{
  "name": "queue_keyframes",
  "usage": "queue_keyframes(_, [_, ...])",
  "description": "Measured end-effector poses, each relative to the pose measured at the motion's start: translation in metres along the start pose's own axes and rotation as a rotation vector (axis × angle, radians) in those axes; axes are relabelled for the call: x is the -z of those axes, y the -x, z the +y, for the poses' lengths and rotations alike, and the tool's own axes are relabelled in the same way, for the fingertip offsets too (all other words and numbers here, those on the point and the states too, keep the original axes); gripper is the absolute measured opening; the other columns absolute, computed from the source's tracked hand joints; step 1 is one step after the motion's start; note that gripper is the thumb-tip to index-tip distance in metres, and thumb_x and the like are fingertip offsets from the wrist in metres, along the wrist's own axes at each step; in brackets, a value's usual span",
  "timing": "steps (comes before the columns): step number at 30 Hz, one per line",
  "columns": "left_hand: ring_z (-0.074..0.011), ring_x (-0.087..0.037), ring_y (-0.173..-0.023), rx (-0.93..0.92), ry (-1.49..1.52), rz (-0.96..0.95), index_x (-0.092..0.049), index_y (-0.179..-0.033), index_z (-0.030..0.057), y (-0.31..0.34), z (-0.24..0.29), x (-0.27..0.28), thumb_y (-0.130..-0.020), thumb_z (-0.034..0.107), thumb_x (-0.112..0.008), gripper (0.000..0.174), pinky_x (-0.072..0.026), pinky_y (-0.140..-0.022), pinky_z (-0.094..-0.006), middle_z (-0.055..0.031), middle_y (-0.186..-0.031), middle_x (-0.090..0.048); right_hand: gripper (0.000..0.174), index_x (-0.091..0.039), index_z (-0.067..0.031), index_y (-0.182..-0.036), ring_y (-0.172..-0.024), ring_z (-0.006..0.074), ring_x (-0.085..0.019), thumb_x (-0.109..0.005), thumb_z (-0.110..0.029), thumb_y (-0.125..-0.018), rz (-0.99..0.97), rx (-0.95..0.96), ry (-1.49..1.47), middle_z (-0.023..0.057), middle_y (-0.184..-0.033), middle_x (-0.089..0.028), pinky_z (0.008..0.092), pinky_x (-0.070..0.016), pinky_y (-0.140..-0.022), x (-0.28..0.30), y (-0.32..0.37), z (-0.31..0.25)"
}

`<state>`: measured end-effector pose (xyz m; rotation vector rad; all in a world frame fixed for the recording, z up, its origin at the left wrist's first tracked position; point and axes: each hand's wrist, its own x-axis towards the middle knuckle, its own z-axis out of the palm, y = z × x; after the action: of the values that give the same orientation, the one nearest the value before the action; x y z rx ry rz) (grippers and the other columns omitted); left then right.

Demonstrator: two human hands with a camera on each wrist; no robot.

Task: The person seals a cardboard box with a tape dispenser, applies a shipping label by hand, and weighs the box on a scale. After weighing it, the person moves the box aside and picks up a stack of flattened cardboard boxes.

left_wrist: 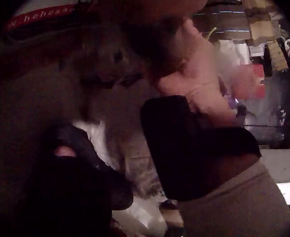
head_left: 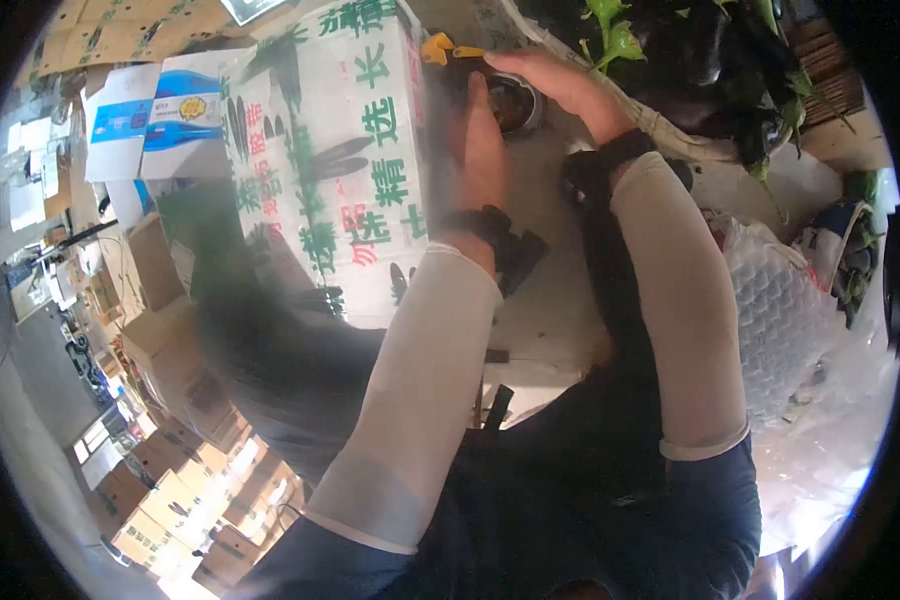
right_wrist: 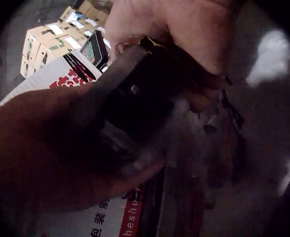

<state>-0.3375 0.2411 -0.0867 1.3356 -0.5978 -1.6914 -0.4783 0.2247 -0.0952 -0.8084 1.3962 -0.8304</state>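
Observation:
In the head view both hands meet beside the large carton (head_left: 370, 150), around a tape roll (head_left: 515, 103) with a pale rim and a dark hollow. My left hand (head_left: 483, 150) grips it from the carton side, thumb pointing up. From the other side my right hand (head_left: 565, 88) holds it, with its thumb and fingers reaching across the top. The right wrist view shows fingers wrapped about the dark, blurred roll (right_wrist: 135, 94). Just beyond the fingertips is a yellow plastic piece (head_left: 450, 48). Deep shadow hides much of the grip in the left wrist view.
The carton wears green and red printed characters. Eggplants (head_left: 690, 75) with green leaves fill a container at the upper right. Bubble wrap (head_left: 775, 310) lies at the right. A blue-and-white box (head_left: 155, 120) and stacked brown cartons (head_left: 175, 495) stand left.

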Motion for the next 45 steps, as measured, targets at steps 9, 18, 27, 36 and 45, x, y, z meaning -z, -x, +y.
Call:
queue_keyframes(9, [-0.0437,-0.061,-0.108,-0.254,-0.945,0.251,-0.062,-0.122,-0.0004,-0.005,-0.016,0.007,-0.098,0.046,-0.043,0.056,-0.0460,-0.092,-0.0454,-0.0281,-0.114,-0.064,0.063,-0.058,0.0019,-0.128,-0.114,0.0194,-0.055,-0.061,-0.049,-0.091,0.063,-0.025,0.090,0.0117,-0.125,-0.061,0.0319,-0.0416,-0.097,-0.003,-0.009,0.018])
queue_keyframes(18, [-0.0400,-0.064,-0.102,-0.315,-0.611,0.230,-0.064,-0.118,-0.0028,-0.006,-0.018,0.012,-0.100,0.038,-0.046,0.049,-0.0487,-0.088,-0.0442,-0.0274,-0.109,-0.066,0.071,-0.063,0.0076,-0.110,-0.095,0.0275,-0.064,-0.054,-0.060,-0.089,0.201,0.125,0.423,0.0195,-0.099,-0.067,0.0363,-0.0469,-0.085,0.001,-0.018,0.046])
queue_keyframes(27, [-0.0380,-0.066,-0.092,-0.227,-0.441,0.120,-0.062,-0.116,-0.0055,0.004,0.000,0.014,-0.100,0.036,-0.049,0.046,-0.0507,-0.083,-0.0430,-0.0255,-0.104,-0.067,0.052,-0.065,0.0032,-0.117,-0.096,0.0148,-0.062,-0.064,-0.041,-0.089,0.060,0.132,0.163,0.0095,-0.104,-0.069,0.0279,-0.0469,-0.084,-0.006,-0.007,0.027])
queue_keyframes(36, [-0.0348,-0.067,-0.092,-0.353,-0.567,0.196,-0.066,-0.111,-0.0047,-0.007,-0.027,0.028,-0.100,0.036,-0.050,0.045,-0.0507,-0.083,-0.0418,-0.0241,-0.101,-0.068,0.054,-0.066,0.0031,-0.113,-0.093,0.0170,-0.062,-0.066,-0.044,-0.088,0.226,0.030,0.239,0.0117,-0.100,-0.068,0.0307,-0.0474,-0.083,-0.024,0.012,0.006])
queue_keyframes(45, [-0.0347,-0.066,-0.098,-0.227,-0.487,0.199,-0.065,-0.114,-0.0071,0.001,-0.012,0.027,-0.097,0.043,-0.053,0.055,-0.0507,-0.087,-0.0416,-0.0266,-0.105,-0.067,0.054,-0.066,0.0047,-0.110,-0.089,0.0166,-0.062,-0.062,-0.045,-0.089,0.174,0.101,0.051,0.0118,-0.096,-0.069,0.0305,-0.0478,-0.082,-0.023,-0.003,0.029])
